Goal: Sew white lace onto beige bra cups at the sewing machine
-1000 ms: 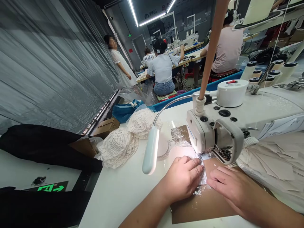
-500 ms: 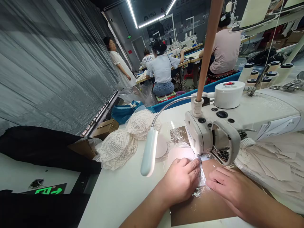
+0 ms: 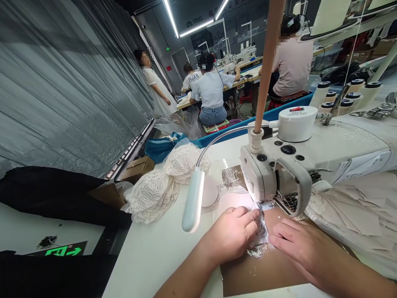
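My left hand (image 3: 238, 231) is closed, its fingertips pressed together on a pale fabric piece (image 3: 237, 202) beside the needle area of a white sewing machine (image 3: 259, 176). Bright, lacy white material (image 3: 263, 234) shows between my two hands, and its layers are hard to tell apart under the glare. My right hand (image 3: 299, 244) lies palm down on the brown plate (image 3: 263, 275), fingers slightly bent, their tips at the right edge of the white material. The needle itself is hidden by the machine head and its guard.
A lit lamp (image 3: 192, 203) on a bent metal neck hangs left of the machine. Piles of lace pieces (image 3: 151, 194) lie on the table's left side. Flat pale pieces (image 3: 362, 207) are stacked at right. Thread cones (image 3: 319, 95) stand behind. Several people are further back.
My left fingers have shifted very slightly left, and a little more white material shows beside them. My right hand stays in place. The view has moved a touch.
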`<state>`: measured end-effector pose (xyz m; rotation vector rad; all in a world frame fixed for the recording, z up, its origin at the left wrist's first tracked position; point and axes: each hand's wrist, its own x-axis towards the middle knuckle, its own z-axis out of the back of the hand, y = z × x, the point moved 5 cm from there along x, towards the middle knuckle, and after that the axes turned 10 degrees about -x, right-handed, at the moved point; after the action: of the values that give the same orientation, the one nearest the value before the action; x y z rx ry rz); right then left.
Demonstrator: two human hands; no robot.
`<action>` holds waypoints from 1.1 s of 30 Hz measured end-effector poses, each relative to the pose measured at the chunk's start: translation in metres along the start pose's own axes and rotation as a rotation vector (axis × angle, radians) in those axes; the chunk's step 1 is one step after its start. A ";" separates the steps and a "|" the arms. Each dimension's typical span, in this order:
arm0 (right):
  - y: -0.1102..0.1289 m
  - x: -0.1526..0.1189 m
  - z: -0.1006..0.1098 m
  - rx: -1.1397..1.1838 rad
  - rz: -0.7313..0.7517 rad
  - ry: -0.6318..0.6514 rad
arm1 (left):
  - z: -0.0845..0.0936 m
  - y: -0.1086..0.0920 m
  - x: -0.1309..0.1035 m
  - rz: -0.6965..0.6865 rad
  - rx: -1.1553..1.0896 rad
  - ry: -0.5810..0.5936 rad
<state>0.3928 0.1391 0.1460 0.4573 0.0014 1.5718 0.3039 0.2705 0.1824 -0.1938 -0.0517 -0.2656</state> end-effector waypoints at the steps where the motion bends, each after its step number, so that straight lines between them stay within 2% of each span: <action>1: 0.000 0.000 0.001 0.006 -0.002 -0.005 | 0.000 0.001 0.000 0.000 -0.006 0.004; 10: 0.001 0.001 0.005 -0.008 0.006 -0.034 | -0.002 -0.002 0.002 0.115 -0.164 -0.078; 15: -0.002 0.001 0.005 -0.014 -0.015 -0.065 | -0.001 -0.005 0.005 0.176 -0.184 -0.085; 22: -0.005 0.003 0.004 -0.090 -0.038 -0.120 | 0.002 -0.001 0.006 0.179 -0.212 -0.079; 28: -0.006 0.004 0.003 -0.202 -0.044 -0.137 | 0.000 0.001 0.002 0.100 -0.199 -0.076; 33: -0.006 0.004 0.003 -0.251 -0.057 -0.129 | -0.001 0.003 0.003 0.094 -0.197 -0.076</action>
<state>0.3994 0.1420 0.1482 0.3569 -0.2769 1.4606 0.3074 0.2725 0.1808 -0.4017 -0.0919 -0.1690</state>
